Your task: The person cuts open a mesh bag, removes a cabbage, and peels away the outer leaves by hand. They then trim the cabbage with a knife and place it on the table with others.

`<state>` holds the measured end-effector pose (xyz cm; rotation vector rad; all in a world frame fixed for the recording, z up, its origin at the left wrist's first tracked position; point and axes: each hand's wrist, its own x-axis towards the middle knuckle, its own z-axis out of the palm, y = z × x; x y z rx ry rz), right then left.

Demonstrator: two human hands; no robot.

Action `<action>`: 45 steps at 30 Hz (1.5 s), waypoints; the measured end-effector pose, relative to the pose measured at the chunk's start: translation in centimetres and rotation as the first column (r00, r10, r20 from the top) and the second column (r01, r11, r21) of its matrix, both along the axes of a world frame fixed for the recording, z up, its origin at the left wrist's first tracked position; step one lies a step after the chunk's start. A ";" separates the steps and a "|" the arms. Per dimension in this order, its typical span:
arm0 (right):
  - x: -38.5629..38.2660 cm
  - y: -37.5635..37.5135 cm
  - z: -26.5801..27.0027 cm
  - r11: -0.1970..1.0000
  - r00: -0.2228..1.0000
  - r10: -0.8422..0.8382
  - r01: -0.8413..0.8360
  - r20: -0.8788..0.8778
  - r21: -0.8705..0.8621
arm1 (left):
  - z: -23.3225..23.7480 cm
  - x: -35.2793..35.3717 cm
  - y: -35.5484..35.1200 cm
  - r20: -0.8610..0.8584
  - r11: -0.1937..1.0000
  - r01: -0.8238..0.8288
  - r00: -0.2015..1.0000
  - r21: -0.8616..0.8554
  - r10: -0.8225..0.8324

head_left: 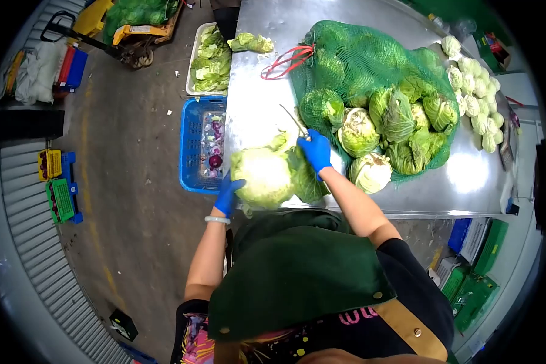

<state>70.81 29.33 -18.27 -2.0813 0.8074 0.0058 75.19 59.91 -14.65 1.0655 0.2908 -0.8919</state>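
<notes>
At the near edge of the metal table, my left hand (pixel 227 194), in a blue glove, grips the side of a pale green cabbage (pixel 264 176). My right hand (pixel 315 153), also gloved in blue, is closed around a knife (pixel 293 119) whose thin blade points up and left. A dark green outer leaf (pixel 309 180) hangs between the cabbage and my right hand, right under the fingers. Just to the right, untrimmed cabbages (pixel 358 133) spill from the mouth of a green mesh sack (pixel 361 57). One whitish cabbage (pixel 370 173) lies close to my right wrist.
Trimmed pale cabbages (pixel 480 91) are piled at the table's right end. Left of the metal table (pixel 428 197) stand a blue crate (pixel 191 142) with purple scraps and a white bin (pixel 194 79) of leaves. A pallet jack (pixel 97 39) is at the back left.
</notes>
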 end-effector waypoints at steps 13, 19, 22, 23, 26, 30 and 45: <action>-1.6 1.4 9.0 0.865 0.865 0.470 -0.491 0.178 0.102 | 1.2 0.2 -5.7 0.444 0.873 -0.295 0.890 0.390 0.102; 0.7 0.3 9.8 0.796 0.795 0.605 -0.605 -0.054 0.007 | 0.9 -1.9 -9.2 0.205 0.954 -0.224 0.961 0.199 0.183; 1.3 0.5 8.2 0.810 0.801 0.583 -0.585 -0.137 0.024 | -0.2 -2.0 -9.2 0.323 0.944 -0.203 0.940 0.261 0.113; 1.7 0.2 6.0 0.870 0.871 0.486 -0.475 -0.070 0.133 | 0.1 -1.6 -9.3 0.345 0.943 -0.179 0.936 0.281 0.075; 3.1 -1.0 2.4 0.965 0.955 0.263 -0.262 -0.134 0.030 | -4.0 -2.0 -8.3 0.447 0.929 -0.146 0.894 0.340 -0.023; 1.2 -0.5 4.7 0.932 0.928 0.347 -0.358 -0.138 -0.061 | -2.5 -1.0 -4.3 0.364 0.979 0.037 0.925 0.199 -0.109; 0.7 1.1 5.4 0.912 0.952 0.287 -0.305 0.102 0.274 | -0.5 9.0 -4.1 0.670 0.751 -0.453 0.742 0.480 0.020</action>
